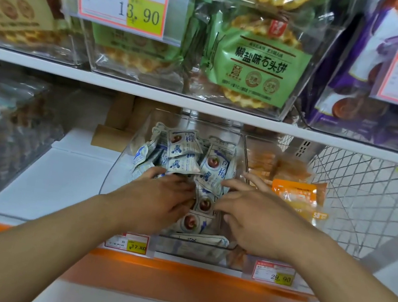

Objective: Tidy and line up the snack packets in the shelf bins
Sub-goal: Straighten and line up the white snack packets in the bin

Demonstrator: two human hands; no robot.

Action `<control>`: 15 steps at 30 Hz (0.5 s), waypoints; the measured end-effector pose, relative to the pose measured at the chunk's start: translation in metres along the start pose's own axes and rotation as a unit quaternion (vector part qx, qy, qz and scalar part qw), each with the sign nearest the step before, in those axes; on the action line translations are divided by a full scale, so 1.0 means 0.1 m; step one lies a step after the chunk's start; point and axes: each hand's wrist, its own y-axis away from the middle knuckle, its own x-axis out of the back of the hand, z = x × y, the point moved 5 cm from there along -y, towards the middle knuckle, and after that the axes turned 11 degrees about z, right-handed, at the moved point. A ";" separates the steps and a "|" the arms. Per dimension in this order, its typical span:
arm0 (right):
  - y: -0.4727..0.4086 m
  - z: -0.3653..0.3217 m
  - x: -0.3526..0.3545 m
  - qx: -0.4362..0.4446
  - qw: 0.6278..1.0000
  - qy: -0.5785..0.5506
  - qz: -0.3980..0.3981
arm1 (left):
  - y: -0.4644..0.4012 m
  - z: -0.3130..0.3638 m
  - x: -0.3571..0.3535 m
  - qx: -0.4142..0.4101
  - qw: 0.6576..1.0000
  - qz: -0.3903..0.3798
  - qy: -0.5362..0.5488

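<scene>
Many small white-and-blue plum packets [186, 159] lie jumbled in a clear bin [120, 163] at the lower shelf's front edge, each printed with a red fruit. Left hand [162, 191] and right hand [253, 208] reach in, fingers curled onto packets; whether either grips one I cannot tell. Price tags read 17.80 [138, 247], 29.90 [280, 278] and, above, 13.90 [138, 13] beside green 椒盐味石头饼 packs [260, 65]

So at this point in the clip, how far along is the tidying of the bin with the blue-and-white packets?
Early to midway. Done: a short row of blue-and-white packets lies lined up at the front of the clear bin. In hand: the left hand and right hand are both among the packets. Left: the jumbled packets at the back.
</scene>
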 end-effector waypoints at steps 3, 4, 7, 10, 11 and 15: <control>-0.01 -0.01 -0.01 0.001 1.000 -0.012 0.029 | -0.09 -0.08 0.10 0.031 0.999 0.020 0.024; -0.02 -0.03 0.00 0.004 0.999 -0.014 0.041 | -0.11 -0.13 0.14 0.045 0.998 0.027 0.026; -0.11 -0.13 0.05 0.013 0.996 -0.032 0.083 | -0.08 -0.29 0.26 0.055 0.998 0.026 0.016; -0.34 -0.31 0.04 0.009 0.994 -0.085 0.065 | 0.05 -0.26 0.37 0.020 0.999 -0.019 -0.027; -0.43 -0.35 -0.02 -0.002 0.993 -0.112 0.031 | 0.09 -0.25 0.40 0.010 0.998 -0.032 -0.049; -0.77 -0.34 -0.27 -0.053 0.986 -0.126 -0.094 | 0.25 -0.26 0.52 -0.007 0.997 -0.054 -0.057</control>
